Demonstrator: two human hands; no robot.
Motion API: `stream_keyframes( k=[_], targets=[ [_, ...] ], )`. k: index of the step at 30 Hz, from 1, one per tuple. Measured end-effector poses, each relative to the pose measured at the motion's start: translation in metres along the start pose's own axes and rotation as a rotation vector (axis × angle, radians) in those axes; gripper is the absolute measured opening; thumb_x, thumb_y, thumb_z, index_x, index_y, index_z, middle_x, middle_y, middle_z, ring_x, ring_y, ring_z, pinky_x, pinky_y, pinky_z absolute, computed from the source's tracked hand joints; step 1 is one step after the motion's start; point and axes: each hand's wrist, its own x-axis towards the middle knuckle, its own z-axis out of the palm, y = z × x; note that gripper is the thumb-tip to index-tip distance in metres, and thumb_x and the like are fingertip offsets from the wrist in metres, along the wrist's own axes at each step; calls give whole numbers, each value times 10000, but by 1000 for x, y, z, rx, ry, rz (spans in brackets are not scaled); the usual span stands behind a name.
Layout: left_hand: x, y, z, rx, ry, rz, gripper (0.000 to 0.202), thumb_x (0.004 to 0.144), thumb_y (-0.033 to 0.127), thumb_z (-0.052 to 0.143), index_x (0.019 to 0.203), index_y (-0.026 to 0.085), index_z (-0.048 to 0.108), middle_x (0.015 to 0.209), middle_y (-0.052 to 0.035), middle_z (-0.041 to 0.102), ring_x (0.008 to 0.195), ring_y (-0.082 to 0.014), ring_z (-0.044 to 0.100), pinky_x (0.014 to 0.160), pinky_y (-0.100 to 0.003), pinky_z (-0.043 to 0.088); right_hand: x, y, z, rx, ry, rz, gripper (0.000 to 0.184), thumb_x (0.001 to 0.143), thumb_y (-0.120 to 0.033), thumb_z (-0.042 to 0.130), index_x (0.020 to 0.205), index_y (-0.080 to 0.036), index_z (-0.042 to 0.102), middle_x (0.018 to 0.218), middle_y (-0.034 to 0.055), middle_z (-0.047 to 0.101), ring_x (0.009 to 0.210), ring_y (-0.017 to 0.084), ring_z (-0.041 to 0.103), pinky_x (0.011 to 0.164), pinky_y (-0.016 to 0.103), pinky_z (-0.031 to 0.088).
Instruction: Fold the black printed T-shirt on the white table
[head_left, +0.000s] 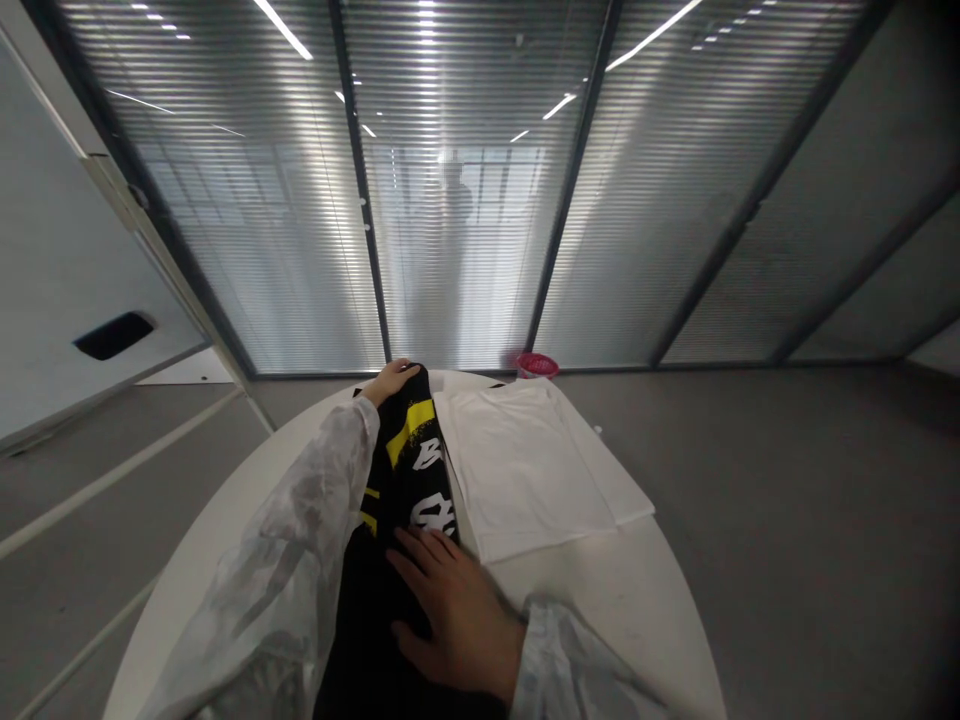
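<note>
A black garment (409, 470) with yellow stripes and white lettering lies lengthwise on a round white table (652, 580). My left hand (390, 382) reaches to the garment's far end and curls its fingers over that edge. Flat on the near part of the black cloth lies my right hand (450, 610), fingers stretched out and pressing down. Both arms wear pale translucent sleeves. Right of the black garment rests a folded white garment (525, 470), touching it along one side.
A small red container (537, 365) stands at the table's far edge. Behind the table runs a glass wall with blinds (480, 200). Grey floor surrounds the table, with a white panel at the left.
</note>
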Motion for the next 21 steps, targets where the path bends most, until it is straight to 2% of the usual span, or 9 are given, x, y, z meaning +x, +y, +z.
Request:
stream_keyframes(
  k=[4, 7, 9, 11, 16, 18, 21],
  targets=[
    [0, -7, 8, 31, 25, 9, 533, 883, 722, 686, 982, 201, 736, 1001, -81, 793, 997, -277, 732, 971, -383, 576, -1, -3, -3, 23, -11, 31, 838, 952, -530, 718, 1686, -232, 443, 1788, 111, 336, 1622, 334, 345, 1367, 522, 203],
    [-1, -14, 2, 82, 40, -2, 541, 970, 707, 574, 992, 192, 738, 1088, -113, 798, 1096, -303, 718, 1048, -406, 545, -1, -2, -4, 25, -28, 44, 864, 937, -551, 725, 1691, -244, 436, 1793, 98, 328, 1620, 332, 346, 1362, 520, 210],
    [-7, -23, -10, 124, 61, -10, 553, 1021, 679, 488, 1038, 181, 726, 1140, -134, 791, 1074, -291, 724, 1023, -406, 553, 0, -1, -3, 18, -37, 55, 885, 922, -536, 737, 1697, -245, 424, 1795, 93, 324, 1620, 327, 344, 1361, 509, 213],
    [-20, -34, -28, 178, 92, -13, 549, 1024, 669, 486, 1084, 175, 719, 1156, -143, 786, 1043, -284, 724, 988, -405, 559, 0, -1, -1, 11, -43, 66, 902, 915, -511, 744, 1707, -240, 406, 1798, 91, 320, 1624, 319, 335, 1365, 497, 200],
    [-69, -63, -73, 313, 87, 7, 524, 836, 702, 743, 982, 199, 763, 979, -95, 790, 950, -285, 710, 904, -374, 561, 1, 0, 3, -8, -58, 72, 886, 948, -523, 713, 1719, -231, 386, 1815, 83, 272, 1643, 317, 298, 1372, 497, 173],
    [-84, -72, -84, 370, 74, 48, 523, 801, 706, 773, 966, 210, 774, 982, -80, 790, 921, -264, 707, 868, -350, 560, 1, -1, 3, -24, -60, 66, 868, 958, -516, 702, 1717, -231, 391, 1817, 83, 266, 1645, 318, 293, 1372, 501, 169],
    [-93, -77, -88, 434, 64, 91, 484, 778, 666, 800, 960, 218, 783, 1017, -70, 794, 919, -248, 710, 838, -331, 558, 1, -1, 3, -47, -55, 66, 854, 958, -501, 702, 1712, -235, 399, 1815, 77, 273, 1643, 320, 297, 1373, 507, 167]
  ],
)
